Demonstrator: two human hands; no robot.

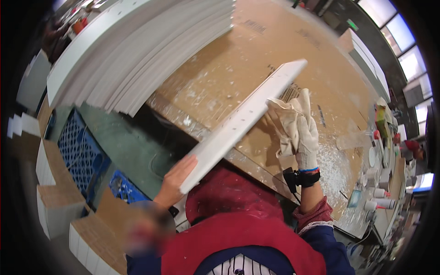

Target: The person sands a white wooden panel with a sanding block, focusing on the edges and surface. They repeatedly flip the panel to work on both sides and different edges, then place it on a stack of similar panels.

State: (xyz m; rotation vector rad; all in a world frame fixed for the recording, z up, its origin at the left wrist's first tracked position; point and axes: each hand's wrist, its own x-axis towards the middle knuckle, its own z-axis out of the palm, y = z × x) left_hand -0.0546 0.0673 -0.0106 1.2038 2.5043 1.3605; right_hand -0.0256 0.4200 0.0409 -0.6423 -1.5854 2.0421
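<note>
A long white board [240, 121] with a row of small dark holes slants across the near edge of the work table, its far end up over the cardboard. My bare left hand [176, 181] is closed round its near end. My right hand [307, 140], in a white knit glove, is closed on a crumpled cream cloth [285, 123]. That cloth hangs beside the board's right edge; whether it touches the board I cannot tell. A dark strapped device [300, 178] sits on my right wrist.
A large stack of white panels [151, 50] stands at the far left. Cardboard [215, 78] with white flecks covers the table [176, 117]. Blue plastic crates [80, 153] stand on the floor at left. Bottles [379, 203] and tubs crowd the right side. White panels [369, 59] lean at far right.
</note>
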